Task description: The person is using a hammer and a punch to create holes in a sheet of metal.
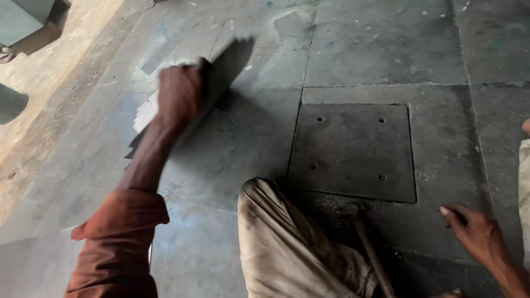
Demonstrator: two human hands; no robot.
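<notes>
The left hand [179, 96] is raised at the far left of the scene, its grip closed on a stack of thin metal sheets [221, 69], flat grey plates with a jagged, toothed far edge that blur above the stone floor [386, 49]. The sheets look stiff and thin, light one by one but weighty as a bundle, with sharp edges and corners; a safe hold seems to be along the plain side near the middle, well away from the toothed edge, with the fingers wrapped firmly so the smooth faces do not slide against each other. The right hand [477, 232] hovers low at the near right, fingers loosely spread and holding nothing, just beside a hammer [367, 243] that lies on the floor with its dull head far and its wooden handle running near. Between the hands a bent knee in tan trousers [287, 243] rests beside a square metal plate [353, 152], dark, flat and matt, with four small holes. The floor is worn, dusty grey slabs with visible joints.
</notes>
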